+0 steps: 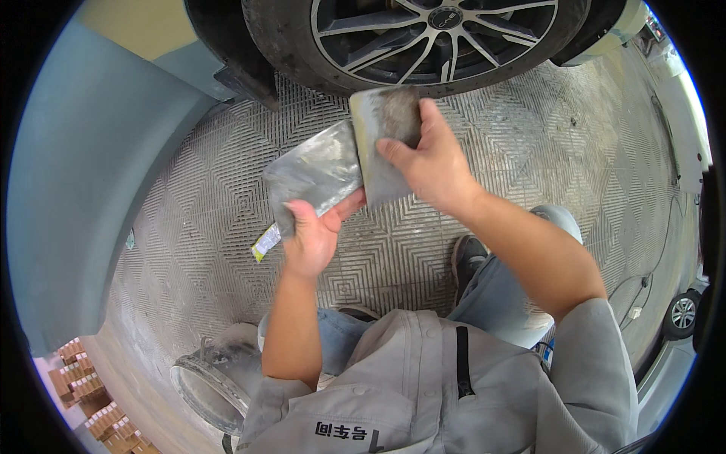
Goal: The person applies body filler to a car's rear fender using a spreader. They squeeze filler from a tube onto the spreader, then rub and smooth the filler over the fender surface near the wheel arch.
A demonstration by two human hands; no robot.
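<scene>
My left hand (311, 238) grips a flat, grey, rectangular putty board (316, 170), its thumb on top and fingers underneath. Grey and whitish smears cover the board's face. A silver-and-yellow strip (266, 242) sticks out by its lower left corner; I cannot make out what it belongs to. In my right hand (440, 163) is a thin rectangular putty spreader (382, 132) with a yellowish left edge and dark grey residue, pinched between thumb and fingers. The spreader's left edge meets or overlaps the board's right edge. Both are held above the floor, in front of a car wheel.
A car wheel (423, 45) with a multi-spoke rim stands ahead. To the left curves a blue-grey body panel (98, 174). A dirty bucket (215, 386) lies near my left knee, on grooved floor tiles (408, 250). At far right are a cable (643, 291) and another car's wheel (682, 314).
</scene>
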